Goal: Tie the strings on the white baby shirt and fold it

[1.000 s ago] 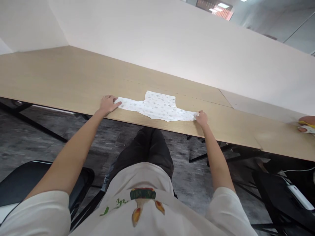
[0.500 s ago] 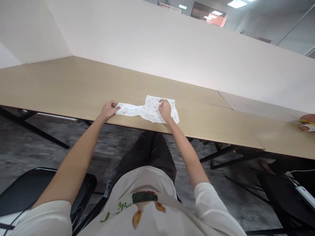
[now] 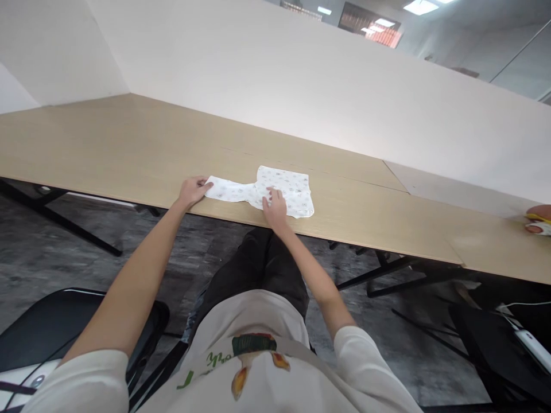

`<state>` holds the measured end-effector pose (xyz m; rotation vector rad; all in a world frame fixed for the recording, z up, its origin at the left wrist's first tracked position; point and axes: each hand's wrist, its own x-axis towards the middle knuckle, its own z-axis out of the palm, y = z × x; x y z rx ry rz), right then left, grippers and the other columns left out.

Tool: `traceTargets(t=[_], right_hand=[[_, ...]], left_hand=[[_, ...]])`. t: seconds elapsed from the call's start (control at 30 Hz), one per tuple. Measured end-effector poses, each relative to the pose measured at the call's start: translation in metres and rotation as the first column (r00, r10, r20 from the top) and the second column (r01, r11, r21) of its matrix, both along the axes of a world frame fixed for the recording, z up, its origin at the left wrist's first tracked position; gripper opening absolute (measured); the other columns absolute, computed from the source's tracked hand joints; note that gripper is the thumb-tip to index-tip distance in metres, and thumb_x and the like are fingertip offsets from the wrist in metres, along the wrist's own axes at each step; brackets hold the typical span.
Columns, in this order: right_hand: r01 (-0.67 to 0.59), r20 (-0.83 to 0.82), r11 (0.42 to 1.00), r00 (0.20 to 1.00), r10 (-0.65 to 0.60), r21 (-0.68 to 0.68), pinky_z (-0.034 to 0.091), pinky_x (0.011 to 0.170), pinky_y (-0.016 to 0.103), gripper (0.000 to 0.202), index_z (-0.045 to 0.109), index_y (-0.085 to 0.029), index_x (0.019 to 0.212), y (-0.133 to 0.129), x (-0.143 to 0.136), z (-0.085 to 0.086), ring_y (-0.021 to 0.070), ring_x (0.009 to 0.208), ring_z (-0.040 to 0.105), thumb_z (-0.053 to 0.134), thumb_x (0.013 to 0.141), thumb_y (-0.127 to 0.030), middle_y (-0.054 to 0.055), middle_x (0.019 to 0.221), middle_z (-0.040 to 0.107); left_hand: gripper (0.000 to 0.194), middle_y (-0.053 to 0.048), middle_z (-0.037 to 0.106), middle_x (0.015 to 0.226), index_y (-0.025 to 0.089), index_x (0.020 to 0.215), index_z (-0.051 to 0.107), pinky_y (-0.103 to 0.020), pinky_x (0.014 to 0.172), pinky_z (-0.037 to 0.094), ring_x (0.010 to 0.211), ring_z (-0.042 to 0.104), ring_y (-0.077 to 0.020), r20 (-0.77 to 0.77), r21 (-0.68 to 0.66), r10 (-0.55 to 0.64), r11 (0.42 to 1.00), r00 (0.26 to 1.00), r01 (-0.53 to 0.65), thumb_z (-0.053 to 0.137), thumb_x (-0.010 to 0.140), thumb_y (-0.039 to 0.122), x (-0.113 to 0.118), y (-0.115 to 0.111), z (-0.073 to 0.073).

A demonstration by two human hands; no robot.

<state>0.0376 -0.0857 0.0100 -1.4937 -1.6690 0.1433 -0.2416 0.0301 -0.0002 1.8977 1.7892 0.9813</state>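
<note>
A thin white cloth (image 3: 293,189) with small scattered prints lies flat near the table's front edge. Its left part is a narrow strip, while the right part is wide and nearly square; I cannot tell what kind of piece it is. At the tip of the strip, my left hand (image 3: 193,191) pinches the fabric between thumb and fingers. My right hand (image 3: 276,210) rests on the wide part close to where the strip joins, fingers bent and somewhat apart, touching the surface without gripping it.
The long wooden table (image 3: 172,137) runs under a white partition (image 3: 241,63). A brown, yellow and white object (image 3: 539,219) sits at the far right. Black folding chairs stand on both sides, one (image 3: 55,327) at lower left, with a white power strip (image 3: 534,347) at lower right.
My right hand has slid left and toward me across the cloth, from the middle of the wide part to near the strip. The wide part looks flatter. My left hand keeps its place.
</note>
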Motion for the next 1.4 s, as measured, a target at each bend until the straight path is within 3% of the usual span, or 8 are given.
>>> traceTargets(t=[0.13, 0.27, 0.47, 0.73, 0.9, 1.07, 1.27, 1.4], right_hand=[[-0.21, -0.064, 0.978, 0.976, 0.209, -0.005, 0.048, 0.092, 0.034, 0.023, 0.064, -0.019, 0.111, -0.111, -0.04, -0.058, 0.021, 0.095, 0.063, 0.05, 0.092, -0.022, 0.008, 0.097, 0.067], [-0.431, -0.137, 0.859, 0.902, 0.409, -0.275, 0.051, 0.084, 0.029, 0.027, 0.065, -0.021, 0.113, -0.182, -0.059, -0.112, 0.0163, 0.08, 0.066, 0.058, 0.088, -0.017, 0.004, 0.094, 0.072], [-0.354, -0.078, 0.782, 0.927, 0.368, -0.514, 0.052, 0.083, 0.027, 0.025, 0.069, -0.02, 0.109, -0.186, -0.046, -0.121, 0.0174, 0.084, 0.069, 0.057, 0.089, -0.014, 0.005, 0.095, 0.075], [-0.33, -0.093, 0.744, 0.935, 0.342, -0.581, 0.053, 0.081, 0.024, 0.024, 0.071, -0.021, 0.106, -0.19, -0.043, -0.12, 0.0169, 0.089, 0.071, 0.056, 0.089, -0.013, 0.005, 0.098, 0.076], [-0.355, -0.102, 0.761, 0.928, 0.359, -0.543, 0.053, 0.081, 0.025, 0.023, 0.071, -0.019, 0.106, -0.188, -0.04, -0.125, 0.0173, 0.087, 0.071, 0.056, 0.09, -0.015, 0.006, 0.097, 0.076], [-0.306, -0.103, 0.888, 0.952, 0.288, -0.344, 0.053, 0.086, 0.029, 0.025, 0.072, -0.02, 0.103, -0.174, -0.012, -0.117, 0.0181, 0.088, 0.07, 0.054, 0.088, -0.013, 0.006, 0.097, 0.075], [0.034, -0.027, 0.998, 0.999, -0.032, 0.062, 0.052, 0.094, 0.038, 0.028, 0.071, -0.019, 0.098, -0.115, 0.086, -0.052, 0.0227, 0.097, 0.066, 0.043, 0.093, -0.018, 0.012, 0.099, 0.071], [0.098, 0.167, 0.993, 0.98, -0.108, 0.065, 0.049, 0.101, 0.041, 0.042, 0.068, -0.017, 0.115, -0.063, 0.146, -0.017, 0.0255, 0.112, 0.061, 0.041, 0.084, -0.007, 0.015, 0.118, 0.066]], left_hand=[[0.034, -0.008, 0.074, 0.093, 0.017, 0.094, 0.073, -0.034, 0.084, 0.051, 0.092, 0.065, -0.0267, 0.02, -0.017, 0.052, 0.999, 0.998, -0.052, 0.059, 0.075, 0.041, 0.007, 0.0, 0.005], [0.032, -0.012, 0.073, 0.099, 0.012, 0.099, 0.072, -0.034, 0.083, 0.052, 0.091, 0.066, -0.026, 0.25, -0.038, 0.167, 0.986, 0.954, -0.163, 0.058, 0.076, 0.03, 0.049, 0.002, 0.022], [0.039, -0.011, 0.072, 0.101, 0.013, 0.115, 0.07, -0.031, 0.074, 0.053, 0.081, 0.066, -0.0207, 0.499, -0.016, -0.064, 0.996, 0.864, 0.083, 0.057, 0.08, 0.025, 0.174, -0.01, 0.052], [0.04, -0.004, 0.067, 0.069, 0.016, 0.12, 0.067, -0.032, 0.075, 0.05, 0.068, 0.064, -0.0193, 0.217, -0.049, -0.378, 0.917, 0.9, 0.397, 0.055, 0.083, 0.022, 0.269, -0.041, 0.046], [0.054, -0.009, 0.075, 0.099, 0.017, 0.137, 0.056, -0.032, 0.086, 0.05, 0.094, 0.067, -0.0208, 0.314, -0.014, -0.619, 0.755, 0.719, 0.656, 0.055, 0.087, 0.038, 0.245, -0.045, 0.039], [0.036, -0.011, 0.073, 0.111, 0.015, 0.101, 0.073, -0.035, 0.099, 0.048, 0.108, 0.065, -0.0238, 0.253, 0.111, -0.588, 0.807, 0.768, 0.581, 0.05, 0.082, 0.036, 0.173, -0.035, 0.028], [0.04, -0.005, 0.073, 0.119, 0.022, 0.106, 0.077, -0.038, 0.105, 0.047, 0.114, 0.064, -0.0262, 0.05, 0.027, -0.581, 0.814, 0.812, 0.58, 0.052, 0.075, 0.031, 0.111, -0.047, 0.013], [0.044, -0.003, 0.069, 0.128, 0.025, 0.115, 0.075, -0.039, 0.109, 0.044, 0.12, 0.061, -0.0271, -0.018, 0.015, -0.588, 0.808, 0.808, 0.589, 0.054, 0.078, 0.034, 0.109, -0.056, 0.013]])
